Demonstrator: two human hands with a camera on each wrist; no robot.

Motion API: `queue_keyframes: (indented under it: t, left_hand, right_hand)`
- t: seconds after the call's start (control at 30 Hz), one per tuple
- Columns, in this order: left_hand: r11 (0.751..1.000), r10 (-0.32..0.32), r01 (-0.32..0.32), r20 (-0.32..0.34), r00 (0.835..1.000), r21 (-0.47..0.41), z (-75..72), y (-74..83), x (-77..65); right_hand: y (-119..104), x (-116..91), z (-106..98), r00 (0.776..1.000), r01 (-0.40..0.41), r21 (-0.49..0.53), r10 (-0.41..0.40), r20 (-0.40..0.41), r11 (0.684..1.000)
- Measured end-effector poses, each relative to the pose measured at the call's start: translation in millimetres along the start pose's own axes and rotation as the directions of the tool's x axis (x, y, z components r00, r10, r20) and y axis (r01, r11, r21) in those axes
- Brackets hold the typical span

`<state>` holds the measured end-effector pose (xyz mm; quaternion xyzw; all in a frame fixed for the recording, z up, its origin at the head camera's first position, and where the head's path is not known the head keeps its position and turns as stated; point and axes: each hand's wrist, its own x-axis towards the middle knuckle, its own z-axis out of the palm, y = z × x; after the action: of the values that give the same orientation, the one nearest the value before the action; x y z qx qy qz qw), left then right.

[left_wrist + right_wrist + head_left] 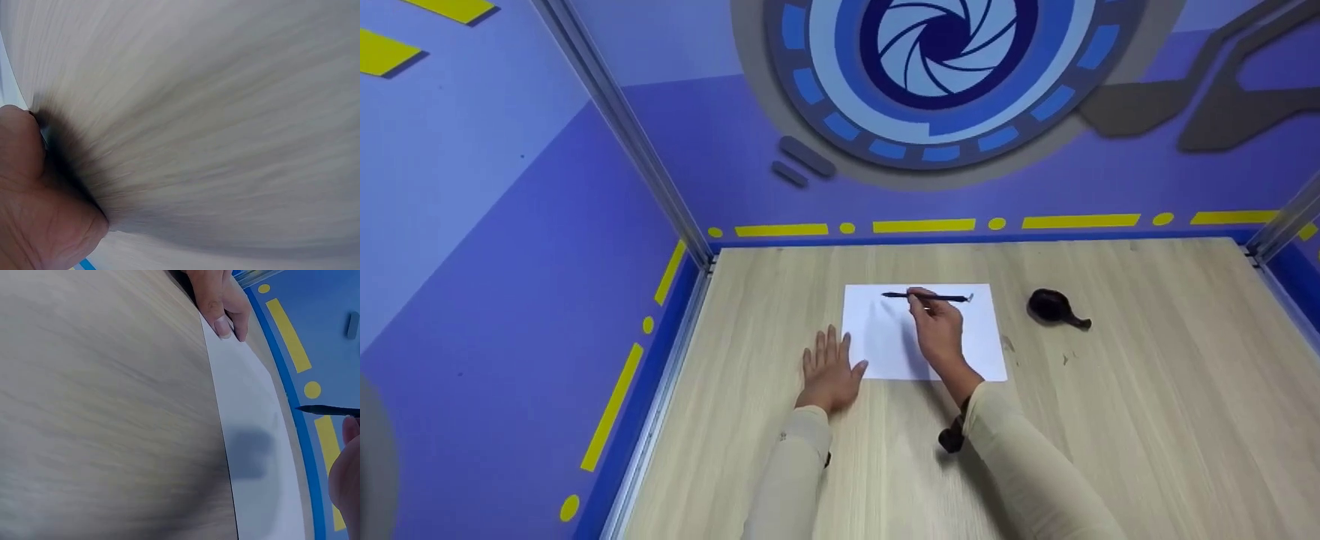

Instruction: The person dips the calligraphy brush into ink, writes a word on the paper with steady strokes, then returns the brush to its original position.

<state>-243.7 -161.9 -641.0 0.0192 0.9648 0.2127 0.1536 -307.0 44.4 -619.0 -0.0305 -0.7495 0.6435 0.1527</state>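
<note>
A white sheet of paper point(885, 352) lies on the wooden tabletop. My left hand point(832, 379) rests with fingers spread at the sheet's left edge, its thumb touching the near left corner. Over the sheet, my right hand point(941, 330) pinches a slim dark brush point(896, 295), held nearly level with its pointed end to the left. A small loop shows at the brush's other end. In the right wrist view, the brush tip point(309, 409) is raised off the paper. Only the thumb side of my left hand point(45, 219) appears in the left wrist view.
A small black bowl with a handle point(1048, 306) stands right of the paper. Dark smudges point(1069, 358) mark the table point(1147, 420) near it. Purple-blue panels point(675, 157) with metal corner posts point(645, 157) rise at the back and left. A dark device sits at my right wrist.
</note>
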Motion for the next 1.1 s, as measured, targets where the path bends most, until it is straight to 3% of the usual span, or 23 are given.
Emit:
queue_keyframes:
  t: [0.4, 0.8, 1.1]
  left_hand:
    - [1.0, 0.003, -0.003, -0.004, 1.0, 0.022, -2.9, 4.3, 1.4]
    - [1.0, -0.009, 0.009, -0.017, 1.0, 0.026, 14.7, -16.0, 17.5]
    - [1.0, 0.012, -0.012, -0.015, 1.0, -0.003, 11.2, -9.2, 13.2]
  right_hand:
    - [-0.9, -4.2, 8.0, 0.998, 0.027, -0.053, -0.024, 0.055, 0.998]
    - [2.7, -10.7, 21.3, 0.996, 0.014, -0.02, -0.012, 0.091, 1.0]
    - [4.6, -10.0, 20.0, 0.994, -0.006, -0.065, 0.013, 0.107, 0.998]
